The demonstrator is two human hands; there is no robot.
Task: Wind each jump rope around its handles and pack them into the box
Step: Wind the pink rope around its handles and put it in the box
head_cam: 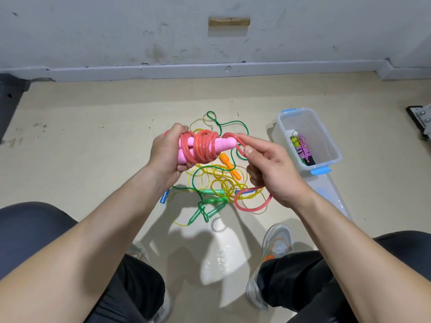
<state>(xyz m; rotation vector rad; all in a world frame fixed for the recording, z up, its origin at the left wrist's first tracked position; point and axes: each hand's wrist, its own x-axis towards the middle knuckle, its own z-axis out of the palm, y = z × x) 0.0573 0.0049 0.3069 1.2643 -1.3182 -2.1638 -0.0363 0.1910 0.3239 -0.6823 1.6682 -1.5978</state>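
My left hand (166, 157) grips two pink handles (222, 143) held side by side, with several turns of red rope (204, 148) coiled around them. My right hand (270, 166) pinches the loose end of that red rope between thumb and fingers just right of the handles; the slack hangs down in a loop (253, 205) below the hand. A clear plastic box (326, 145) with blue clips stands on the floor to the right, holding a wound purple rope (304, 150) and a yellow-green one (294, 139).
On the floor under my hands lies a tangle of green and yellow ropes (217, 180) with green handles (213, 200), an orange handle (229, 168) and a blue one (164, 197). The box lid (331, 194) lies beside the box. My knees and shoes frame the bottom.
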